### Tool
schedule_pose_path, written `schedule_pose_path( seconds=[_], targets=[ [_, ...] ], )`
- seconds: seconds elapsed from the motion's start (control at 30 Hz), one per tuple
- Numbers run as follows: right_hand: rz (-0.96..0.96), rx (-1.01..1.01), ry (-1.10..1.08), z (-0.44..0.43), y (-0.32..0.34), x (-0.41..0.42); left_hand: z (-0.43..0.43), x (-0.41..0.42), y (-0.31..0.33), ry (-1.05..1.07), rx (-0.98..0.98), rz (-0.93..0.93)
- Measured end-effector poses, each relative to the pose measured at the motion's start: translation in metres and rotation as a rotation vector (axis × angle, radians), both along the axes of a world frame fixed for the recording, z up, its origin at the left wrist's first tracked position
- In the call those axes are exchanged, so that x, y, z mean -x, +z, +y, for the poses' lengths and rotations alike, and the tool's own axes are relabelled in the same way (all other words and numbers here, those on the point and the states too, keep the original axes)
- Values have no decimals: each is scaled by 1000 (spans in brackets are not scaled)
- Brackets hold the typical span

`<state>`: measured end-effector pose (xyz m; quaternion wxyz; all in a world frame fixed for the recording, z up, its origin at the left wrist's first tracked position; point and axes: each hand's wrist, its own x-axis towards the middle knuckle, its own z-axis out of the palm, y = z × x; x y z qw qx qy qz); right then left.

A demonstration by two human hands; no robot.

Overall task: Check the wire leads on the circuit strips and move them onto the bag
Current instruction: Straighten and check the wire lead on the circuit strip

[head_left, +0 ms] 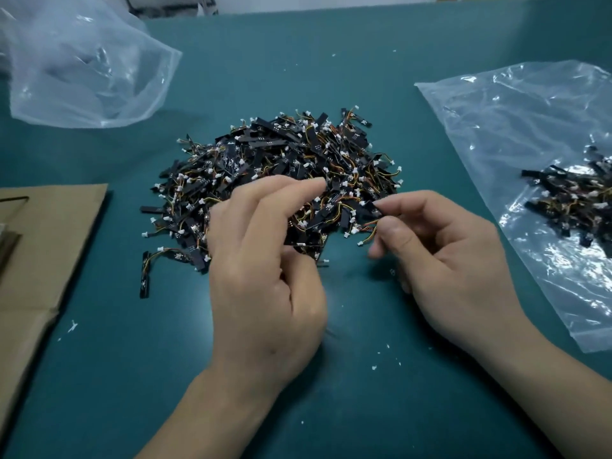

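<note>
A big pile of black circuit strips (275, 160) with orange and yellow wire leads and white connectors lies in the middle of the teal table. My left hand (265, 260) is at the pile's near edge and pinches a black strip (306, 245) between thumb and fingers. My right hand (443, 260) pinches another strip (372, 208) by its end; its wire lead (367, 235) with a white connector hangs below. A flat clear plastic bag (516, 134) lies at the right, with a smaller heap of strips (569, 200) on it.
A puffed-up clear bag (82, 71) stands at the back left. Flattened brown cardboard (43, 246) lies along the left edge. Small white scraps (387, 359) dot the teal table surface (331, 409) near my wrists.
</note>
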<state>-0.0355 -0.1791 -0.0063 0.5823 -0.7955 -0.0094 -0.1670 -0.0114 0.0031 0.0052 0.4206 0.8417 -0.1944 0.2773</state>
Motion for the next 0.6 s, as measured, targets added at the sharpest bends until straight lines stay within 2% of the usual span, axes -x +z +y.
schedule_pose_path(
  seconds=[0.13, 0.27, 0.43, 0.5, 0.6],
  targets=[
    [11, -2, 66, -2, 5, -1, -26, 2, -1, -106, 237, 157],
    [64, -157, 74, -9, 14, -1, -40, 3, -1, -177, 162, 174],
    [152, -147, 198, -20, 16, 15, -25, 0, -2, -273, 331, 399],
    [165, -98, 187, -21, 14, 19, -19, 0, -3, -303, 314, 468],
    [164, -51, 178, -18, 15, 18, -9, -3, -1, -379, 170, 501]
  ],
)
